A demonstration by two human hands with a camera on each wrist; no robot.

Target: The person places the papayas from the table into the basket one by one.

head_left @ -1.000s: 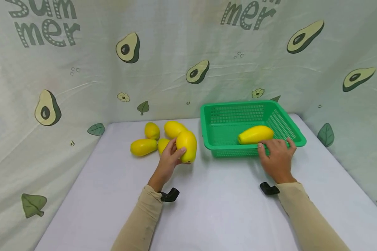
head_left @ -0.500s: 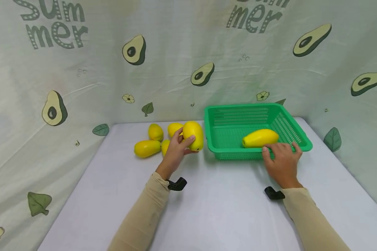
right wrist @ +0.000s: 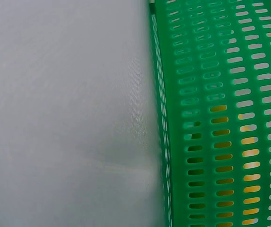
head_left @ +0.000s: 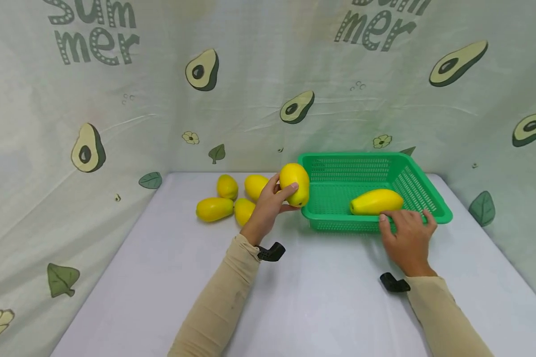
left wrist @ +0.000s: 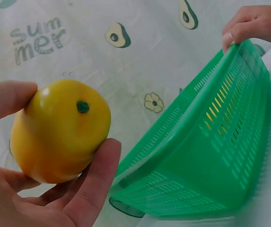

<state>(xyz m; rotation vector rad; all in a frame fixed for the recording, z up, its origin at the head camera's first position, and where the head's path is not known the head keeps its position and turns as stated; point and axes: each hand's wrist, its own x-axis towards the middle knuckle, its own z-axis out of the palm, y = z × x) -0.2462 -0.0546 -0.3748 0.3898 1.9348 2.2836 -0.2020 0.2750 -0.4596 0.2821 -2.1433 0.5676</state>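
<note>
My left hand [head_left: 268,203] holds a smooth yellow papaya-like fruit [head_left: 295,184] between thumb and fingers, off the table, at the left end of the green basket [head_left: 335,217]. In the left wrist view, a dark green stem end on this fruit [left wrist: 62,132] faces the camera. My right hand [head_left: 407,240] grips the basket's near rim, right of centre; its thumb shows on the outside in the left wrist view. Inside the basket, near that hand, lies one long yellow fruit [head_left: 376,202]. The right wrist view shows only the slotted basket wall [right wrist: 230,142], with yellow behind it.
Left of the basket, several similar yellow fruits [head_left: 214,209] lie grouped on the white table [head_left: 321,292]. A cloth printed with avocados [head_left: 250,64] hangs behind and at both sides. Each wrist carries a small black camera mount [head_left: 271,252].
My left hand has carried the yellow fruit away from the group, rightward to the basket's left rim. The right hand keeps its grip on the rim. The head view has shifted slightly.
</note>
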